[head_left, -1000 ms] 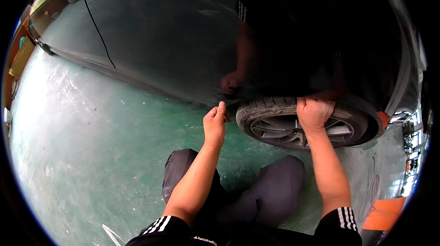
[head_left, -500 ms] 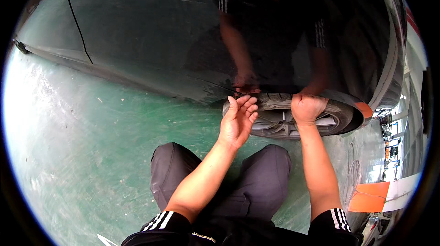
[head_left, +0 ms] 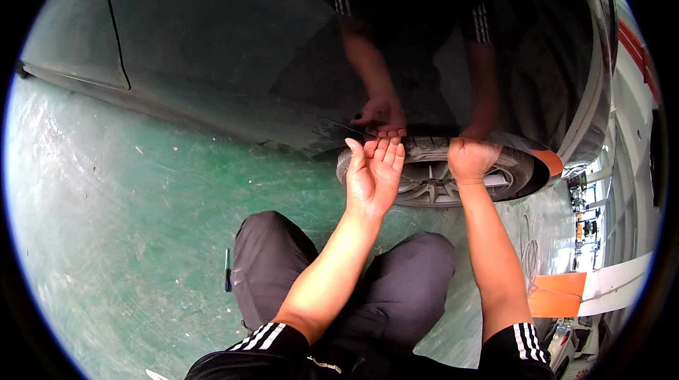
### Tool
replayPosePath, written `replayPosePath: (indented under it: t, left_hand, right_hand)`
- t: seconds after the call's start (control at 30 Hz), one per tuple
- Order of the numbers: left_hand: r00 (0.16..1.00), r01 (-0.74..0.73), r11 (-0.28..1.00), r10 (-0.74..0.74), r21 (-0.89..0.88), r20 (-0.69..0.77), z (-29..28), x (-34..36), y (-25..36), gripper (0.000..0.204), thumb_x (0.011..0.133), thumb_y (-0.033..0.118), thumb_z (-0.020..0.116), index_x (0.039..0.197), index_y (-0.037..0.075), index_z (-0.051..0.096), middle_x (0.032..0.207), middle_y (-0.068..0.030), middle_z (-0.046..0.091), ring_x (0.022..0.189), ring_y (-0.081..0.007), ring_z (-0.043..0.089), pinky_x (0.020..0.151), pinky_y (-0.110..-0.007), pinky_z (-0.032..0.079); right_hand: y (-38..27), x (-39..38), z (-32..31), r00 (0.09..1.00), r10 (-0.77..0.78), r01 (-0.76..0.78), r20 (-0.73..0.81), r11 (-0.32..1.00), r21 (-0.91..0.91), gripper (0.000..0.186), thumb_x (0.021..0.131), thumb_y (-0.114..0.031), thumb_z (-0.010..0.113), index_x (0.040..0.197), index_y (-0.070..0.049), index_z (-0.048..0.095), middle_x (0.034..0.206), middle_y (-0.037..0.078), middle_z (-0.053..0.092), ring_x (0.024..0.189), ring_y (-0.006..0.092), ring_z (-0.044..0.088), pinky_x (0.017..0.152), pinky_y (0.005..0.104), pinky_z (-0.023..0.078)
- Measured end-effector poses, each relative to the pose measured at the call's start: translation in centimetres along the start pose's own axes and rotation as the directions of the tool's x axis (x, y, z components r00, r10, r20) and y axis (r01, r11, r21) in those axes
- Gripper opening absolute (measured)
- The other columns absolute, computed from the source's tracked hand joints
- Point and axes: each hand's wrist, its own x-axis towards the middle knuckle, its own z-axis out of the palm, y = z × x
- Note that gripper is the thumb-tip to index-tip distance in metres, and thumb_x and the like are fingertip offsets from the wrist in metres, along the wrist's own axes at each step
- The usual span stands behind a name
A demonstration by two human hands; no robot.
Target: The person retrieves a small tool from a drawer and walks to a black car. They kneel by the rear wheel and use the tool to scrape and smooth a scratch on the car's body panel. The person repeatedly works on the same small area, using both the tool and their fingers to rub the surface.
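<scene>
A dark, glossy car body panel [head_left: 233, 40] fills the upper part of the view and mirrors my arms. Below its wheel arch edge [head_left: 520, 144] shows a tyre with a grey spoked wheel [head_left: 433, 189]. My left hand [head_left: 375, 178] is palm up with its fingers stretched out, fingertips at the panel's lower edge by the left side of the tyre. To the right, my right hand [head_left: 472, 162] is closed at the arch edge over the top of the tyre. Its fingertips are hidden behind the panel.
A thin pen-like object [head_left: 227, 270] lies on the green floor [head_left: 141, 203], left of my knees. On the right are an orange and white panel [head_left: 559, 295] and a loose grey cable [head_left: 529, 256]. An orange piece [head_left: 550, 160] sits at the arch's right end.
My left hand has straightened its fingers and raised them to the panel's edge. My right hand stays at the arch. The view has shifted slightly, bringing the pen-like object into sight.
</scene>
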Motion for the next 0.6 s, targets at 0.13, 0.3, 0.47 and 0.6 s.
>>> replayPosePath:
  t: [0.13,0.3,0.47,0.6]
  left_hand:
    - [0.999,0.028,0.999,-0.03,-0.034,-0.039,0.1,0.1,-0.1,0.078,0.09,0.062,0.068,0.137,0.001,0.052,0.143,-0.0096,0.055,0.138,-0.0255,0.049,0.117,-0.044,0.04]
    - [0.992,0.06,0.975,-0.082,-0.215,-0.094,1.5,0.1,-0.1,0.09,0.076,0.071,0.076,0.128,0.001,0.055,0.138,-0.0105,0.056,0.135,-0.0265,0.05,0.117,-0.044,0.039]
    - [0.996,0.034,0.986,-0.048,-0.165,-0.079,1.4,0.0,-0.2,0.095,0.071,0.073,0.078,0.127,0.0,0.054,0.137,-0.0133,0.055,0.133,-0.0277,0.05,0.117,-0.045,0.04]
    - [1.0,0.017,0.986,-0.021,-0.165,-0.019,1.4,0.0,0.2,0.109,0.074,0.076,0.074,0.14,-0.004,0.042,0.15,-0.0176,0.044,0.144,-0.0322,0.039,0.124,-0.047,0.03]
  right_hand:
    - [0.0,-1.6,-1.3,0.95,0.115,-0.067,0.29,0.983,-0.173,0.026,0.068,-0.025,0.064,0.05,-0.007,0.059,0.052,0.017,0.056,0.048,0.0426,0.053,0.061,0.0556,0.044]
    - [0.0,-0.7,-0.7,0.979,0.055,-0.038,0.195,0.995,-0.089,0.03,0.069,-0.026,0.064,0.046,-0.008,0.056,0.05,0.017,0.053,0.046,0.0421,0.052,0.059,0.0571,0.041]
    - [0.4,-1.4,-0.8,0.952,0.085,-0.038,0.293,0.986,-0.163,0.028,0.072,-0.024,0.065,0.051,-0.007,0.057,0.052,0.016,0.054,0.051,0.0423,0.055,0.062,0.055,0.043]
    - [-1.7,0.7,-2.4,0.947,0.135,-0.193,0.293,0.965,0.178,0.015,0.075,-0.02,0.066,0.066,-0.008,0.067,0.071,0.013,0.066,0.071,0.0369,0.064,0.071,0.0493,0.044]
